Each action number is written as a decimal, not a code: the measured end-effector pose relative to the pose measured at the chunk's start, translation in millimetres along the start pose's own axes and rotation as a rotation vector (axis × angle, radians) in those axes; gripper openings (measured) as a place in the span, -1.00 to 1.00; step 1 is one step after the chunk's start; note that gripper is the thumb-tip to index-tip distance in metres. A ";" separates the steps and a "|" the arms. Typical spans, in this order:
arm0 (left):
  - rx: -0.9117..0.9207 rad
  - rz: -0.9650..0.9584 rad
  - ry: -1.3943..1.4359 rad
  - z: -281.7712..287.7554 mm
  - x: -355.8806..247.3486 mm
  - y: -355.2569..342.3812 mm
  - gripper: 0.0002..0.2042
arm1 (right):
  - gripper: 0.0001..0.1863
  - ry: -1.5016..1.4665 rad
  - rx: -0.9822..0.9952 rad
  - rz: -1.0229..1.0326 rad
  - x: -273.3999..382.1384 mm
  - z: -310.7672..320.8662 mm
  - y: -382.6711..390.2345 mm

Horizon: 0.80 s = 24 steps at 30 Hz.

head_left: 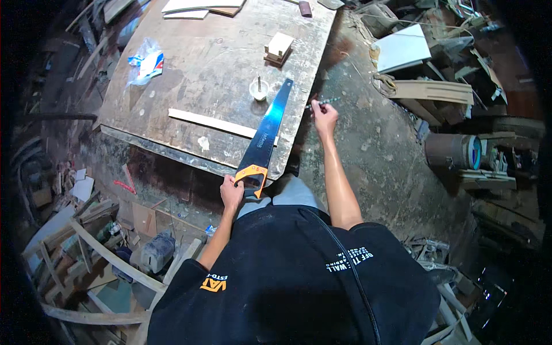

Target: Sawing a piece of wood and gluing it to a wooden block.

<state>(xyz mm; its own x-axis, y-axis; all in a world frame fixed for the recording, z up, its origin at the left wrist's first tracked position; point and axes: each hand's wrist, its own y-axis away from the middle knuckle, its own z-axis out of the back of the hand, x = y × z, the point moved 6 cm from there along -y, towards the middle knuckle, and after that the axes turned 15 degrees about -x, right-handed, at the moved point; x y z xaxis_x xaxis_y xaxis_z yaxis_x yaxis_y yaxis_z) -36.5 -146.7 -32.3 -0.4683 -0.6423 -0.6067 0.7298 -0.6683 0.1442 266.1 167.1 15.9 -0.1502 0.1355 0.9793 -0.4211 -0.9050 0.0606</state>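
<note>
My left hand [232,192] is closed round the orange and black handle of a handsaw [269,133] at the table's near corner. The saw's shiny blade points away from me, slanting right, and crosses over a narrow pale wooden strip [210,122]. My right hand [325,118] is off the table's right edge, pinching a thin, pale-and-dark patterned pencil [329,102]. Left of the blade's far half stands a small white cup [259,94] with a brush-like stick upright in it.
On the worn wooden table [190,75] lie a small wooden block piece [279,47], a crumpled plastic bag [146,62] and pale boards [201,7] at the far end. A bucket [454,151] and scrap wood stand right. A curved wooden frame [115,256] lies at lower left.
</note>
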 end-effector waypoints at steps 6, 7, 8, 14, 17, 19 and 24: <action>-0.187 0.032 0.217 12.0 1.7 9.2 -0.82 | -0.53 0.346 0.568 0.463 106.3 -147.1 72.7; -0.181 0.044 0.207 12.0 1.2 10.8 -0.83 | -0.53 0.422 0.658 0.483 98.5 -177.5 91.6; -0.184 0.040 0.164 13.7 -1.8 11.9 -0.83 | -0.52 0.500 0.746 0.505 80.5 -208.1 106.5; -0.175 -0.130 0.234 10.3 -15.3 22.6 -0.82 | -0.42 0.847 0.856 0.458 -15.0 -305.3 101.7; -0.084 0.053 0.218 8.4 14.1 26.8 -0.80 | -0.29 0.854 0.815 0.488 4.4 -317.1 118.7; -0.052 0.059 0.226 12.9 16.7 19.5 -0.81 | -0.27 0.891 0.763 0.504 20.2 -305.2 125.3; 0.025 -0.054 0.215 23.9 18.0 -19.8 -0.78 | -0.48 0.353 0.693 0.260 57.1 -198.7 157.4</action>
<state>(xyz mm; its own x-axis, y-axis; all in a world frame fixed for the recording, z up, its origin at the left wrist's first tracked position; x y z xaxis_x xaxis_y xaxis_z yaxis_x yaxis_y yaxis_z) -71.3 -154.0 -27.4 -0.3875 -0.5123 -0.7664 0.6927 -0.7104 0.1246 13.4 112.6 43.0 -0.4882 -0.0984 0.8672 0.2967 -0.9532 0.0589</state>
